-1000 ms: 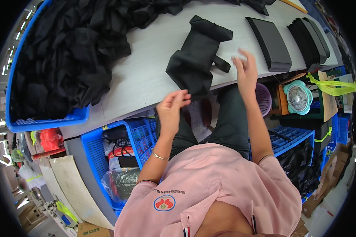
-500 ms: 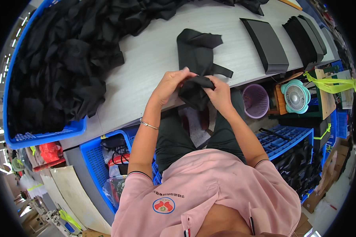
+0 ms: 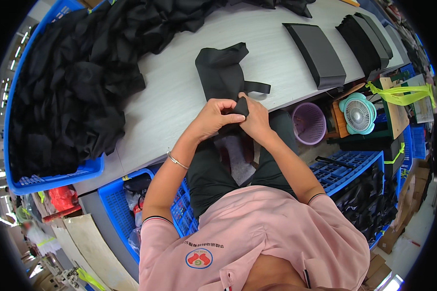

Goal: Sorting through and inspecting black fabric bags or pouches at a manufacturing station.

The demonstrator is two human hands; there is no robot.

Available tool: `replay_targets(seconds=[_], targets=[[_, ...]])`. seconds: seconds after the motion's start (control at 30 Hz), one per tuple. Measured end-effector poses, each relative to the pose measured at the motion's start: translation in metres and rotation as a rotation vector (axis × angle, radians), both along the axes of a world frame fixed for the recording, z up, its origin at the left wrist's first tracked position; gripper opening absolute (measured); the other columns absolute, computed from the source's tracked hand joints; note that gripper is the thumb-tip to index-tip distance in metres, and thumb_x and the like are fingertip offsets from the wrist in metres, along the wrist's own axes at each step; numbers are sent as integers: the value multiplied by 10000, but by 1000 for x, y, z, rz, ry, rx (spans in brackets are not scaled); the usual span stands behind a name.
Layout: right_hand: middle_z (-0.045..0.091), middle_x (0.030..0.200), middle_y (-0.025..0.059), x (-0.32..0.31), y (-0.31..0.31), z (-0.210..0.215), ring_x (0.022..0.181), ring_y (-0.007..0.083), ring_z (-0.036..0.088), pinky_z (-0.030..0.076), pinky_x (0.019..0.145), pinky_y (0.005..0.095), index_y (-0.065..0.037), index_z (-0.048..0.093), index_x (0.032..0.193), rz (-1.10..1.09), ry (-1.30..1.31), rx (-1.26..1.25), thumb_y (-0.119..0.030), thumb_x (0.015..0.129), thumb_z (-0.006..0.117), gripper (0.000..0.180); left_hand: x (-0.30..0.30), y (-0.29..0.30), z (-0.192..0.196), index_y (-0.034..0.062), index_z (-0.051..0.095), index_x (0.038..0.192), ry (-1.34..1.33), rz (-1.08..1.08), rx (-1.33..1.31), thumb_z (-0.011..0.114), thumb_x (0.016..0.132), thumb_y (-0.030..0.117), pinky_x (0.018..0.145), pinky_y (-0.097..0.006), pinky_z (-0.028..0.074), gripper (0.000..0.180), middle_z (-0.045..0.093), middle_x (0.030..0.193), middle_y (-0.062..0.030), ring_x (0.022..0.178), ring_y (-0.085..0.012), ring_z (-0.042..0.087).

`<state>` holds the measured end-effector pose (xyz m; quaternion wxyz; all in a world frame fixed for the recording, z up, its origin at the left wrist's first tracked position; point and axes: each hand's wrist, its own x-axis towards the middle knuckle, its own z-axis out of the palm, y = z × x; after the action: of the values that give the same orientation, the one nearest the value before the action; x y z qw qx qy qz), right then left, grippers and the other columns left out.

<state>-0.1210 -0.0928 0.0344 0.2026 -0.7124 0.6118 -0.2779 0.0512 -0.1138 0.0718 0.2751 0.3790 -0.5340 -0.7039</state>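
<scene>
On my left, a heap of black cloth (image 3: 77, 82) fills a blue basket (image 3: 58, 182) on the table (image 3: 162, 92). My left hand (image 3: 213, 117) pinches the near end of a black piece (image 3: 218, 80) between thumb and fingers; the rest lies beyond my grip, on the tabletop. My right hand (image 3: 255, 120), close beside, clasps the same end. The piece's strap (image 3: 258, 87) sticks out rightward just past my knuckles. Farther right are a purple bin (image 3: 309, 124), a dark stack (image 3: 320, 57) and a fan (image 3: 358, 115).

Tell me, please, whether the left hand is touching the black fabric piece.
Touching: in the head view, the left hand pinches the black fabric piece between thumb and fingers.
</scene>
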Motion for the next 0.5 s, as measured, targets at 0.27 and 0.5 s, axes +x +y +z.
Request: replay_targets(seconds=[0.27, 0.5], targets=[[537, 706, 66, -39, -2, 35, 616, 254, 581, 457, 591, 374, -73, 545, 1151, -340, -279, -184, 32, 737, 636, 437, 1, 1, -16, 9, 639, 940, -200, 886, -395, 667, 886, 54, 555, -217, 438, 75, 583, 729, 12, 597, -44, 494], [601, 914, 123, -27, 9, 11, 626, 241, 582, 489, 628, 361, 13, 503, 1276, -245, -423, -87, 12, 828, 657, 473, -25, 26, -13, 0, 612, 1011, 67, 689, -171, 713, 880, 79, 488, -215, 460, 184, 642, 783, 8, 661, -40, 570]])
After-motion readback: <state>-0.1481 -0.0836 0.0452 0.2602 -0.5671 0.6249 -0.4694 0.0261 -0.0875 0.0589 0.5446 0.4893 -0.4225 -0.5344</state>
